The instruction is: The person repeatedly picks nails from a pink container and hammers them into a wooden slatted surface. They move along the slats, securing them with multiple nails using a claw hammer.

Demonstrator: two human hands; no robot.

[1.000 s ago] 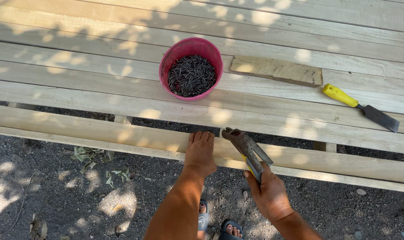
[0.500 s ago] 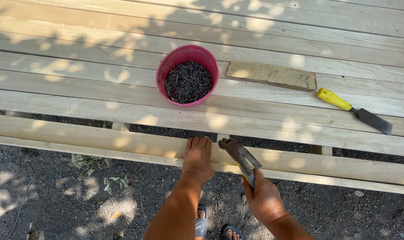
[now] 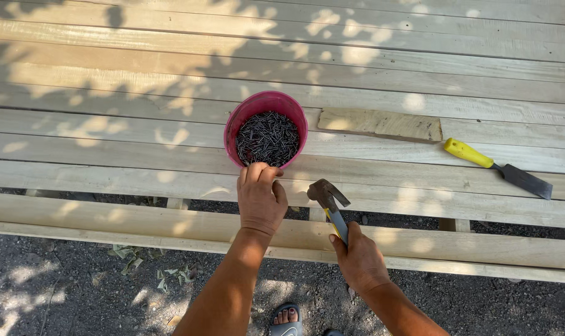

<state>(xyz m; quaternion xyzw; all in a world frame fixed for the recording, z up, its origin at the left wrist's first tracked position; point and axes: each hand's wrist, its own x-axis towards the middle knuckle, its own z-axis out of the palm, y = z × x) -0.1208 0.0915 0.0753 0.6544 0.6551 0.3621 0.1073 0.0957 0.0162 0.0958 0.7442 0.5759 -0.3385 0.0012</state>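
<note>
One round pink plastic bucket [image 3: 267, 128] stood on the pale wooden planks [image 3: 108, 137], filled with many small dark nails [image 3: 267, 138], too numerous to count. Left hand [image 3: 260, 199] was at the bucket's near rim, fingers curled together at the edge of the nails; whether a nail was pinched, could not tell. Right hand [image 3: 359, 261] was wrapped tight around the handle of one claw hammer with dark metal head [image 3: 328, 204], head raised over the gap between planks. One short flat wooden offcut [image 3: 381, 124] lay just right of the bucket. One yellow-handled chisel with dark blade [image 3: 498, 168] lay further right, well apart from both hands. One sandalled foot [image 3: 287, 320] showed on gravel ground [image 3: 58, 292] below.
</note>
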